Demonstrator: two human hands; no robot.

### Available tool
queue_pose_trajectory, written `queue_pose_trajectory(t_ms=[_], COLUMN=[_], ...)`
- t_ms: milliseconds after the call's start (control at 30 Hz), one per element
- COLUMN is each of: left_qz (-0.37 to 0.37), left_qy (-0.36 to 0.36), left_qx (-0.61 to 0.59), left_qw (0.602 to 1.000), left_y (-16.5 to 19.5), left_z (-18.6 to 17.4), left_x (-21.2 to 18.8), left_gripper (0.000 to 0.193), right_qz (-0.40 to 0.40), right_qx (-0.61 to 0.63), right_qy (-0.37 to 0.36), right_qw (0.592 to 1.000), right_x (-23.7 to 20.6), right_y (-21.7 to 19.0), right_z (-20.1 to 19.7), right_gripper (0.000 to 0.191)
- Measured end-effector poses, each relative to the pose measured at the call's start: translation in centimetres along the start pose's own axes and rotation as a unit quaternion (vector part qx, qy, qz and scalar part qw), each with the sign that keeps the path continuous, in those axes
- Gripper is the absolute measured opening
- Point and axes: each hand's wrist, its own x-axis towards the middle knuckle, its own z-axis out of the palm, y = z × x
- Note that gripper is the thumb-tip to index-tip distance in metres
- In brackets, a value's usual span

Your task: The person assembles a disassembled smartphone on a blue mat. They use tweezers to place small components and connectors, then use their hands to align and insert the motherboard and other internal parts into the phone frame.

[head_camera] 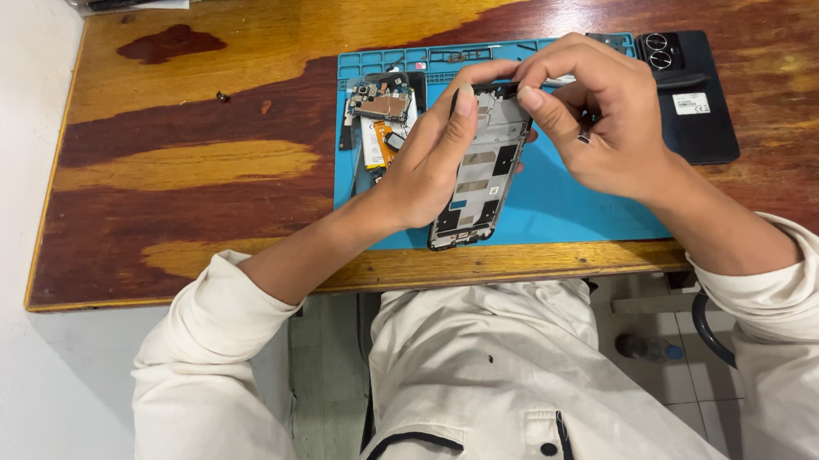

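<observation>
An opened phone frame [478,174] is held tilted above the front part of a blue work mat [559,197], its lower end close to the mat's near edge. The frame is long and dark-edged, with its back removed; a silvery inner plate with dark rectangular cut-outs and patches is seen along its length. Its left side is clasped by the left hand [424,163], the grip clenched on the frame, with the thumb laid against the upper edge. The top end of the frame is pinched by the fingertips of the right hand [606,118], so that this grip also is closed on the frame.

Behind the left hand, on the mat, loose phone parts [379,118] are laid: a small circuit board, a pale flat piece and orange ribbon strips. A dark phone back cover [690,99] with two round lens rings is laid at the mat's right edge, on the wooden desk [188,168]. Cream sleeves are worn on both arms.
</observation>
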Motion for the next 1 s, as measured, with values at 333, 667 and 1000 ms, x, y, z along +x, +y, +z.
queue_pose_trajectory(t_ms=[333,667,1000], left_qz=[0.003,-0.099,0.005], left_qy=[0.002,0.072,0.225], left_qx=[0.005,-0.071,-0.143], left_qw=[1.0,0.99,0.964], left_y=[-0.2,-1.0,-0.8], left_z=[-0.1,-0.7,-6.3], left_x=[-0.1,1.2,2.0], left_gripper=[0.06,0.073,0.075], right_qz=[-0.011,-0.062,0.084], right_qx=[-0.048,-0.137,-0.224], right_qy=[0.012,0.01,-0.149], right_qw=[0.999,0.989,0.959], right_x=[0.0,1.2,1.1], right_y=[0.5,-0.4,3.2], right_z=[0.2,-0.3,-1.8], right_gripper=[0.008,0.012,0.036])
